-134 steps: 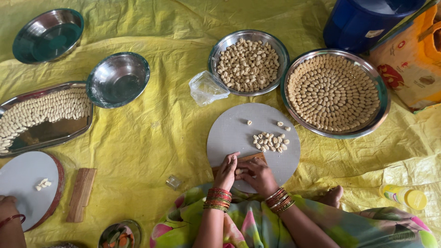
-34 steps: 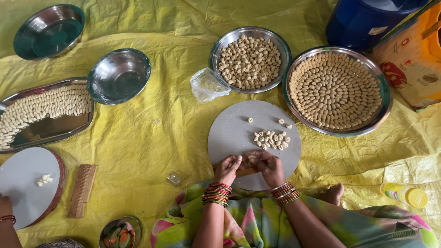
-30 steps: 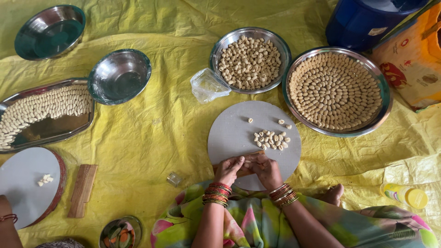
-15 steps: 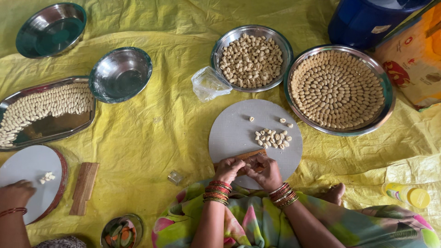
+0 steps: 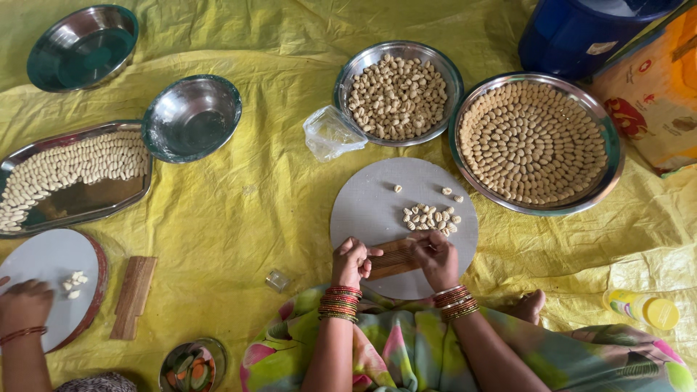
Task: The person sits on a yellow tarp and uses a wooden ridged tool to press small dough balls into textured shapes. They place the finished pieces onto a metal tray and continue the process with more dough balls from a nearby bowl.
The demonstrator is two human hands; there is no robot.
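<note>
My left hand (image 5: 352,261) grips the left end of a small ridged wooden board (image 5: 390,258). My right hand (image 5: 434,255) rests on its right end with the fingers curled over it. The wooden board lies on the near part of a round grey board (image 5: 370,199). Just beyond my right hand, a small heap of pale dough pieces (image 5: 430,218) sits on the grey board, with a few strays farther back. Anything under my right fingers is hidden.
Behind the grey board stand a steel bowl of shaped pieces (image 5: 398,91), a crumpled plastic bag (image 5: 330,133) and a large steel tray of arranged pieces (image 5: 536,141). To the left are two empty bowls (image 5: 190,116), another filled tray (image 5: 72,174), and another person's hand (image 5: 25,305) on a second round board (image 5: 51,265).
My hands have stayed on the ridged wooden board with only small shifts. At the far left the other person's hand has come up onto their round board.
</note>
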